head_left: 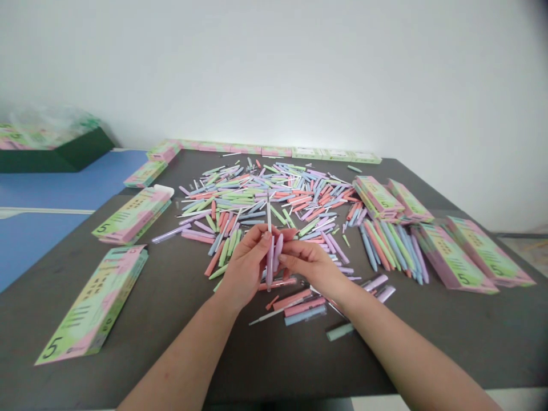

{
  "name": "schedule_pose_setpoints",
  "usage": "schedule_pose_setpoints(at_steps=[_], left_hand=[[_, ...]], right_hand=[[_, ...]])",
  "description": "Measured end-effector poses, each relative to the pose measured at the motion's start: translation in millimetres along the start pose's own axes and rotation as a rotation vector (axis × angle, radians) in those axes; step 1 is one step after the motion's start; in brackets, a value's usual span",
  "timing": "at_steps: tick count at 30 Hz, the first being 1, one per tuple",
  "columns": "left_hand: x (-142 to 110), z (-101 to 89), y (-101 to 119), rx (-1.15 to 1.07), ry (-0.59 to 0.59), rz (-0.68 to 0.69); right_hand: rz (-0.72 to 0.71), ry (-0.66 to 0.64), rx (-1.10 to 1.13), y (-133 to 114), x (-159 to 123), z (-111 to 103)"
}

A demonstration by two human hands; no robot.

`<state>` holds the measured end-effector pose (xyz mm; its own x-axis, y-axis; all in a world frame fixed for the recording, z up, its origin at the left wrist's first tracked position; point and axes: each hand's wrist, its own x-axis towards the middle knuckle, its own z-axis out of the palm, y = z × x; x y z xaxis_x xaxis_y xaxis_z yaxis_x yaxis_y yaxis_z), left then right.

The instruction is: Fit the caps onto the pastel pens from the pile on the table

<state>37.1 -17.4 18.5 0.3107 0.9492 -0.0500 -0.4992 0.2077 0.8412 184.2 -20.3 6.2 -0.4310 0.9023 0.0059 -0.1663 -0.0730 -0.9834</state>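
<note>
My left hand [245, 264] and my right hand [309, 264] meet above the dark table [180, 319], both closed on pen parts. The left hand pinches a pink pen barrel [269, 264] that stands upright with a thin white refill [269, 217] sticking out of its top. Beside that barrel, my right hand holds a lilac pen piece [278, 251]. Behind the hands lies a wide heap of pastel pen parts [265, 197] in pink, green, blue and purple. A few assembled pens [305, 307] lie just under my right wrist.
Flat green-and-pink pen boxes lie around: one near left [95, 305], a stack further left [133, 216], several at the right [454, 257]. A row of sorted pens [391, 244] lies right of the heap. A dark green bin [55, 149] sits on a blue surface at far left.
</note>
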Motion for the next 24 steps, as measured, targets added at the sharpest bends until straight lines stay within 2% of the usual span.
schedule_pose_setpoints(at_steps=[8,12,14,17,24], left_hand=[[-2,1.8,0,0.002,-0.024,-0.003],[1,-0.3,0,0.021,0.049,0.065],[4,-3.6,-1,0.047,0.104,0.124],[8,-9.0,-4,0.135,0.172,0.208],[9,-6.8,0,0.116,0.261,0.197]], right_hand=[[0.012,-0.007,-0.011,-3,-2,-1],[0.007,0.022,-0.097,-9,-2,-5],[0.048,0.048,-0.231,-9,-2,-8],[0.071,0.128,-0.575,-8,-1,-14],[0.052,0.239,-1.223,-6,-1,-20]])
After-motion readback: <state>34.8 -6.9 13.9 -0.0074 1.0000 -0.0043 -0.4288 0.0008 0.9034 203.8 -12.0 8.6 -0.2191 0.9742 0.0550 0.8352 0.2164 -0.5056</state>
